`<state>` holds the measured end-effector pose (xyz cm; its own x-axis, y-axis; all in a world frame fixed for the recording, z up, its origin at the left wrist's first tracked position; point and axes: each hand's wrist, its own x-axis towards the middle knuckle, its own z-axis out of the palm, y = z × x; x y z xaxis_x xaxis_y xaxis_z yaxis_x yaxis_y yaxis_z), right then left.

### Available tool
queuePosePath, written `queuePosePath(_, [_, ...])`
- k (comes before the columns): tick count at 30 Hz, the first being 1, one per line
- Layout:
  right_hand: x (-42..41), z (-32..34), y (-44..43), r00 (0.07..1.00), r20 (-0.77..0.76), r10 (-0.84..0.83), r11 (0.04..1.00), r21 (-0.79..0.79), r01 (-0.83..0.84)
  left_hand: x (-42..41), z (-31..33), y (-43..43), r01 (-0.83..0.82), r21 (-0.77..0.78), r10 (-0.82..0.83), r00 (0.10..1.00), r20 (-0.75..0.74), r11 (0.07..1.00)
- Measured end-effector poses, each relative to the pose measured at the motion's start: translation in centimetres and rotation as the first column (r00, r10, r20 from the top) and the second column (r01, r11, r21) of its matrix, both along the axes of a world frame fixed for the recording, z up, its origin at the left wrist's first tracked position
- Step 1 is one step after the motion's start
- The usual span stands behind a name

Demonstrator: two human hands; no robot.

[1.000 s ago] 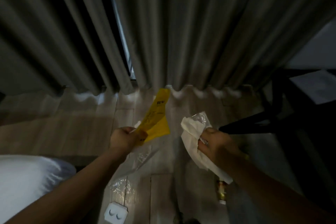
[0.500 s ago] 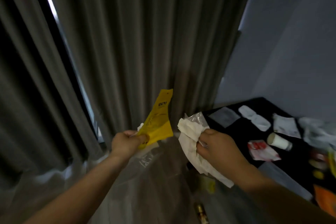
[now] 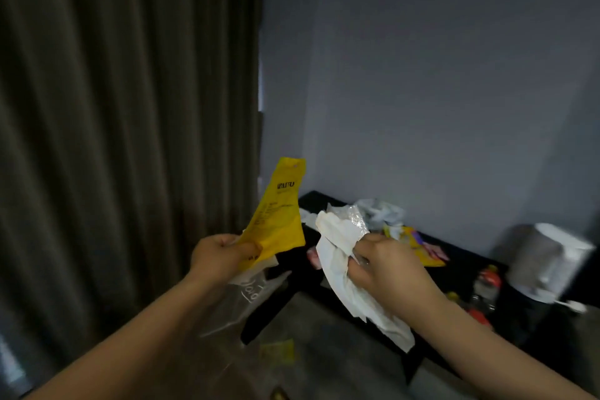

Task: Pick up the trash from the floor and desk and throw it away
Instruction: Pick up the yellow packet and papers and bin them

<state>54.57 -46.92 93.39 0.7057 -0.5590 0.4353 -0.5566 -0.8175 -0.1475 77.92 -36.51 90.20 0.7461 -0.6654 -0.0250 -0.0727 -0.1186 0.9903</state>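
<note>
Nearest to me, my left hand [image 3: 220, 256] has its fingers [image 3: 248, 248] pinched on the lower end of a yellow wrapper [image 3: 279, 214], which stands up out of the grip. A clear plastic bag [image 3: 251, 297] hangs from under the same hand. My right hand [image 3: 386, 266] is curled round a wad of white tissue [image 3: 337, 253] with a bit of crinkled clear film [image 3: 352, 216] at its top; the tissue's tail droops below the fist. Both hands are full and held up off any surface.

Lower down, on the floor [image 3: 308, 328], lies a small blurred yellow scrap [image 3: 277, 351] (I can't make out what it is). Beyond the hands, the black bench [image 3: 464, 261] carries more litter: crumpled white paper [image 3: 380, 213], a yellow packet [image 3: 425, 253] and a bottle [image 3: 485, 282]. Off to its right stands a grey metal container [image 3: 545, 256]; whether that is the bin I cannot tell.

I judge this to be the carrying stage, with a load gathered and none of it dumped yet. The next move calls for finding the bin, or bunching everything into the bag to free a hand, before tackling the bench litter.
</note>
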Motion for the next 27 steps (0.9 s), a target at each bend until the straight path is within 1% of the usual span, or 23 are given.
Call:
queuePosePath(5, [-10.1, 3.7, -0.4, 0.976, 0.043, -0.215, 0.973, -0.070, 0.218, -8.8, 3.9, -5.6, 0.192, -0.113, -0.192, 0.981, 0.011, 0.975])
queuePosePath(7, [-14.5, 5.0, -0.6, 0.951, 0.071, -0.300, 0.946, -0.106, 0.306, -12.9, 5.2, -7.9, 0.293, -0.141, -0.296, 0.955, -0.004, 0.946])
queuePosePath(10, [-21.2, 7.0, -0.6, 0.915, 0.144, -0.377, 0.915, -0.097, 0.393, -19.4, 6.7, -10.9, 0.429, -0.194, -0.439, 0.898, -0.013, 0.882])
queuePosePath(13, [-27.3, 8.6, -0.2, 0.897, 0.204, -0.393, 0.892, -0.151, 0.425, -25.9, 7.6, -13.6, 0.505, -0.218, -0.514, 0.857, 0.017, 0.835])
queuePosePath(16, [-33.1, 9.4, -0.2, 0.848, 0.163, -0.503, 0.837, -0.154, 0.526, -32.1, 8.2, -15.7, 0.568, -0.221, -0.580, 0.814, 0.010, 0.793])
queuePosePath(20, [-39.6, 9.8, 0.5, 0.810, 0.179, -0.558, 0.793, -0.175, 0.584, -39.1, 8.7, -17.8, 0.637, -0.255, -0.657, 0.754, 0.008, 0.727])
queuePosePath(23, [-43.6, 10.0, 1.5, 0.743, 0.158, -0.650, 0.723, -0.172, 0.669, -43.4, 8.8, -18.9, 0.705, -0.262, -0.731, 0.683, 0.000, 0.659])
queuePosePath(27, [-47.5, 10.2, 3.1, 0.669, 0.169, -0.723, 0.648, -0.170, 0.743, -48.6, 8.9, -20.3, 0.795, -0.230, -0.813, 0.582, 0.027, 0.562])
